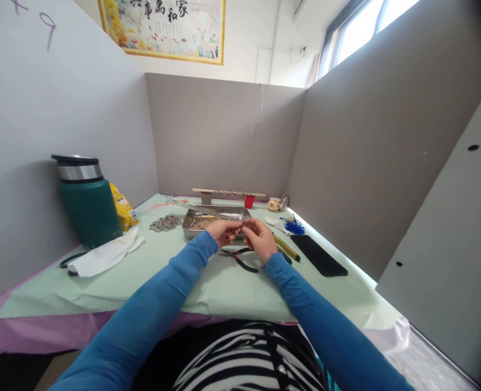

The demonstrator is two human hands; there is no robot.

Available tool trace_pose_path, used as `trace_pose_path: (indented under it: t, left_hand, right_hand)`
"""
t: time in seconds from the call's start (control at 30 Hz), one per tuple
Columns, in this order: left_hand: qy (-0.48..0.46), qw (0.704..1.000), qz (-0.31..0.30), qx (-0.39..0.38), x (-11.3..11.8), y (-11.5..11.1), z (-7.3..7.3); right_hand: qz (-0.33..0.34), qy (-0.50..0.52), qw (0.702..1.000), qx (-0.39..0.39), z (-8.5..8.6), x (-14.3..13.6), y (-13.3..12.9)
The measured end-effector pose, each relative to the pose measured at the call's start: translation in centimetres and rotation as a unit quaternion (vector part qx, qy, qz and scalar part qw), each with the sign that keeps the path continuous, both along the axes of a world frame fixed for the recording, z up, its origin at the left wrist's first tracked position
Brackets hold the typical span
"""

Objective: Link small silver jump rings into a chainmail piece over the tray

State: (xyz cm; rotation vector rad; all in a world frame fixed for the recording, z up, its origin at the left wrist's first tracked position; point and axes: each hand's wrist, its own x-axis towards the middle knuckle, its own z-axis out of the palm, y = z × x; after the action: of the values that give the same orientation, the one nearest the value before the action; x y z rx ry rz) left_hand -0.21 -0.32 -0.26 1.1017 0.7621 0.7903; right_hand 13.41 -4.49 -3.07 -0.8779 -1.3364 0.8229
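My left hand (224,232) and my right hand (260,238) meet fingertip to fingertip over the front right part of a metal tray (188,232). The left fingers are closed on a bundle of thin wires (202,207) that slants up and left across the tray. My right thumb and fingers pinch something too small to make out near the wires' right end. Small beads (203,221) lie in the tray. Pliers with red and black handles (246,265) rest on the table below my hands, and a yellow-green handled tool (287,248) lies beside the right wrist.
A green bottle (89,209), white cloth (106,255) and yellow packet (122,206) stand or lie at left. Beaded pieces (165,223) are left of the tray. Behind it, a rod (232,193) spans a red cup (249,201) and a grey one. A black phone (318,255) lies right.
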Motion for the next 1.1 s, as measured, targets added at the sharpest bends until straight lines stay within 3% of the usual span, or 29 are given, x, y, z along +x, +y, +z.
trace_pose_path:
  t: [0.23,0.7,0.83,0.9,1.0,1.1]
  left_hand:
    - [-0.003,1.000,0.005,-0.025,-0.1,-0.2,0.3]
    - [0.010,0.999,-0.034,0.010,-0.4,-0.5,0.2]
    - [-0.014,1.000,0.010,0.010,-0.6,-0.1,0.4]
    - [-0.035,0.998,0.057,0.000,-0.9,0.3,0.6]
    - [-0.065,0.992,0.111,-0.009,-1.5,0.8,0.9]
    - [-0.084,0.988,0.126,-0.008,-1.9,1.1,1.0]
  right_hand:
    - [-0.009,-0.002,1.000,0.000,0.2,0.1,-0.2]
    - [-0.023,-0.021,1.000,-0.003,0.3,0.4,-0.1]
    - [-0.068,-0.088,0.994,0.024,0.1,0.3,-0.3]
    - [-0.107,-0.196,0.971,0.083,-0.1,0.3,-0.9]
    - [-0.107,-0.411,0.888,0.173,-0.7,0.1,-2.0]
    - [-0.083,-0.553,0.810,0.174,-1.3,0.1,-2.8]
